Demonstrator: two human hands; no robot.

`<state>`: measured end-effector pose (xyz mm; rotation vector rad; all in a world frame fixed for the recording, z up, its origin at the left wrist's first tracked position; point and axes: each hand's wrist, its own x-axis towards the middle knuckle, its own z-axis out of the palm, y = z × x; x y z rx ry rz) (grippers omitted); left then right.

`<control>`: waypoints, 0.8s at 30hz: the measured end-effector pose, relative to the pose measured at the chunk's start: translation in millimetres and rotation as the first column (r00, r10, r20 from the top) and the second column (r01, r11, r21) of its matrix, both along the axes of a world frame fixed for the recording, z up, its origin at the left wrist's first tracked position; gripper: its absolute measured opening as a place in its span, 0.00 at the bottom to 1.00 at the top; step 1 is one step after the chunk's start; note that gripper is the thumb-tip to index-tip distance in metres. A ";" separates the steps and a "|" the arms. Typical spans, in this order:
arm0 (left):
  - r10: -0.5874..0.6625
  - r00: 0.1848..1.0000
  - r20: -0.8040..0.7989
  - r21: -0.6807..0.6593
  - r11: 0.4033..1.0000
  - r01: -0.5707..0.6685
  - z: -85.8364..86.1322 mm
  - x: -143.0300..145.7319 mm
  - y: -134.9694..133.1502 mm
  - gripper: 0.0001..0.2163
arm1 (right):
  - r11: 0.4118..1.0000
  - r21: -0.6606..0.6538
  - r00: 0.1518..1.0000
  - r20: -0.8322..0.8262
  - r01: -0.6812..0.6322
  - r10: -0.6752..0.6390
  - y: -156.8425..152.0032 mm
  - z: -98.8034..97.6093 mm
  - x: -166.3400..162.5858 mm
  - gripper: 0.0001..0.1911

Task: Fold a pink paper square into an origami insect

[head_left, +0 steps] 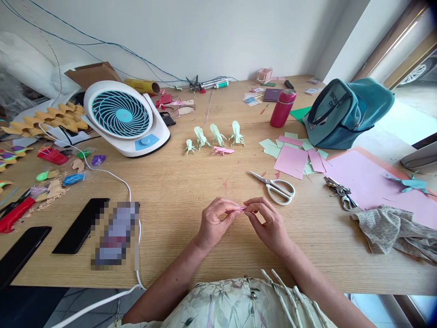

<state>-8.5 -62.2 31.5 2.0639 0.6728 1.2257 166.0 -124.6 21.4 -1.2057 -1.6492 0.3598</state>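
Between my two hands is a small piece of folded pink paper (243, 208), mostly hidden by the fingers. My left hand (218, 219) pinches its left end, thumb and forefinger pressed together. At the other end my right hand (268, 223) grips it in the same way. Just beyond the right hand lies a pair of scissors (280, 191) with white handles, blades pointing away to the left. Further back stand several light green origami figures (217, 134). A pink origami figure (223, 151) lies in front of them.
Pink and green paper sheets (290, 160) are spread at right, near keys (341, 193), a grey cloth (385, 228) and a teal backpack (348, 114). A red flask (283, 108) stands behind. At left are a white fan (126, 123), a black phone (81, 226) and a white cable (139, 237).
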 end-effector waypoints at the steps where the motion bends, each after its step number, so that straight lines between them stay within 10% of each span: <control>1: 0.004 1.000 -0.003 0.001 1.000 -0.004 0.0 -0.2 0.0 0.05 | 1.000 0.001 1.000 0.006 -0.004 0.004 -0.1 0.2 0.1 0.06; 24: 0.067 0.997 0.039 -0.159 0.985 -0.060 1.6 -0.5 0.6 0.03 | 0.995 0.065 0.996 0.051 0.069 -0.072 2.2 -2.7 7.7 0.08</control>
